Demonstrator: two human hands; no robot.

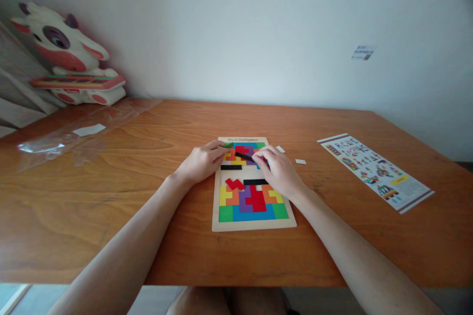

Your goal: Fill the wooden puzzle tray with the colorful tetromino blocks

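head view: right hand (280, 170) pinches a black strip (244, 157), left hand (201, 161) apparently a green piece (229, 145), above the board (254, 225); likely mid-placement, the next move calls for careful alignment.

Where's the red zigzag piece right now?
In the head view, the red zigzag piece lies on the left half of the puzzle board, just left of a black bar and above an orange piece.
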